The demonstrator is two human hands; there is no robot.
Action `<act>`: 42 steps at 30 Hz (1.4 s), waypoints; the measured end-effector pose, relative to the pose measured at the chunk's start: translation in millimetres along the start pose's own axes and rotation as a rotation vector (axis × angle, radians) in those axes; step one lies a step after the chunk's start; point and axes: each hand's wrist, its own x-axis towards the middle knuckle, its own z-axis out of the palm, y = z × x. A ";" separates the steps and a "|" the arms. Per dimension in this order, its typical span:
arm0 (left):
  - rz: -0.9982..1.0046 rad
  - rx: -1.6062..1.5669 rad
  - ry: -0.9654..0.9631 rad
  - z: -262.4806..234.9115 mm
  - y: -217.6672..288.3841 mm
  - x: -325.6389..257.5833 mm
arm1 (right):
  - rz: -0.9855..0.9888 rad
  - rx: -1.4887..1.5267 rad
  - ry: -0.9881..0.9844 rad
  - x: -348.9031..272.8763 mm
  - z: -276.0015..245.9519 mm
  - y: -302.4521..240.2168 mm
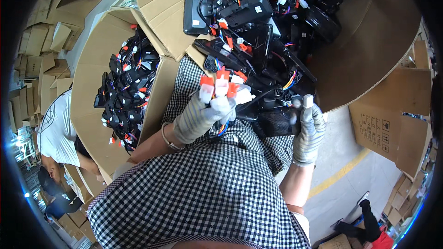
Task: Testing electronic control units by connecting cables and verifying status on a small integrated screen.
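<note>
My left hand (196,119), in a striped work glove, is closed around a cluster of red and white wire connectors (222,85). Coloured wires hang below its fingers. To the right, my right hand (309,136), also gloved, pinches a small white block (308,101) that looks like a connector piece; its fingertips are partly blurred. Just beyond both hands lie black plastic units (247,11) with coloured leads and red and white plugs, heaped in a large cardboard box (369,32). A black unit (277,123) sits between my hands, near my lap.
At the left stands an open cardboard box (92,78) with more black wired units (131,87). A person in a white shirt (59,131) is beyond it. A printed carton (385,124) stands at the right, near a yellow floor line (341,172). Another person (369,226) appears lower right.
</note>
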 end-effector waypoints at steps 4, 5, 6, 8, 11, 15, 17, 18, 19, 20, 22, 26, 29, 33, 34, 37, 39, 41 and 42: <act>-0.044 -0.085 0.042 4.5 14.4 2.8 | 0.045 -0.083 -0.462 -1.9 8.2 -24.7; 0.019 -0.014 0.085 5.4 13.1 2.4 | -0.022 -0.185 -0.485 0.4 14.8 -26.4; 0.018 -0.013 0.085 5.6 14.9 2.3 | -0.026 -0.264 -0.504 2.8 17.8 -27.1; 0.013 0.005 0.034 4.8 22.8 2.7 | -0.030 -0.346 -0.525 5.9 23.0 -27.4; -0.018 -0.200 0.077 9.4 17.9 1.7 | -0.361 -0.703 -0.520 7.3 26.8 -30.1; 0.205 0.189 -0.015 13.5 4.1 5.3 | -0.445 -0.975 -0.811 14.3 11.4 -33.7; 0.278 0.450 -0.095 12.6 -1.2 6.5 | -0.354 -0.748 -0.948 24.4 -0.2 -25.6; 0.280 0.395 -0.116 14.3 2.7 5.6 | -0.353 -0.758 -0.958 25.1 -1.9 -19.7; 0.018 0.211 -0.245 14.0 9.8 10.0 | -0.356 -0.647 -0.915 23.7 -4.3 -14.0; 0.170 0.186 -0.211 20.6 10.0 8.7 | -0.358 -0.541 -0.878 22.7 -4.8 -12.5; 0.398 0.267 -0.107 28.3 12.5 7.3 | -0.348 -0.486 -0.782 16.4 -5.3 -5.7; 0.222 0.319 -0.240 23.4 -8.7 13.6 | -0.179 -0.521 -0.728 9.7 -14.7 5.9; 0.314 0.590 -0.314 23.1 -25.4 14.7 | 0.039 -0.465 -0.652 5.2 -20.3 8.7; 0.261 0.391 -0.107 26.7 -26.9 11.6 | 0.078 -0.421 -0.646 -1.1 -5.4 16.6; 0.224 0.429 -0.124 23.5 -26.4 9.3 | 0.095 -0.432 -0.637 -2.4 -2.5 17.4; 0.156 0.457 -0.158 15.6 -23.2 7.8 | 0.146 -0.440 -0.599 -7.0 0.8 20.5; 0.216 0.483 -0.176 13.5 -29.4 7.1 | 0.193 -0.425 -0.562 -9.3 1.6 22.5; 0.187 0.470 -0.155 11.6 -27.5 7.3 | 0.191 -0.436 -0.564 -10.3 11.3 18.2; 0.154 0.460 -0.133 10.8 -26.1 7.4 | 0.212 -0.438 -0.583 -10.9 16.6 15.4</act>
